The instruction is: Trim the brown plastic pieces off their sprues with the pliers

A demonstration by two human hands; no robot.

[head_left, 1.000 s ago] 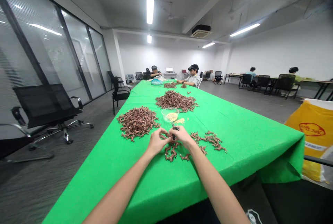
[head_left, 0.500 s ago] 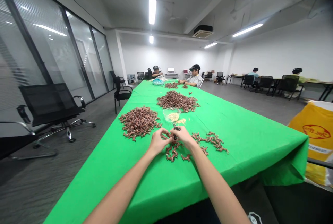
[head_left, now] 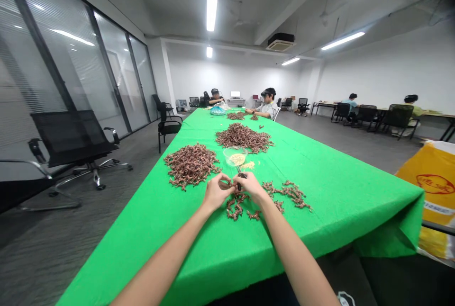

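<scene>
My right hand (head_left: 250,185) is closed around a dark-handled metal tool (head_left: 240,182), whose tip points forward toward a clear bowl (head_left: 235,156) of pale grains. Against it, my left hand (head_left: 215,192) has thumb and fingers pinched on something too small to make out, probably a brown piece. Below the hands lie loose reddish-brown twisted pieces (head_left: 235,207), and more (head_left: 293,193) are scattered to the right. One large brown heap (head_left: 192,166) sits left of the bowl, another (head_left: 244,137) behind it. A few pale grains (head_left: 248,165) lie beside the bowl.
A green cloth (head_left: 330,173) covers the long table. Two people sit at its far end near a blue bag (head_left: 217,110) and smaller heaps. Black chairs (head_left: 74,140) stand at the left, a yellow sack (head_left: 430,187) at the right edge. Others sit at desks along the right wall.
The camera view has shifted slightly. Both hands stay in nearly the same place with the same grip.
</scene>
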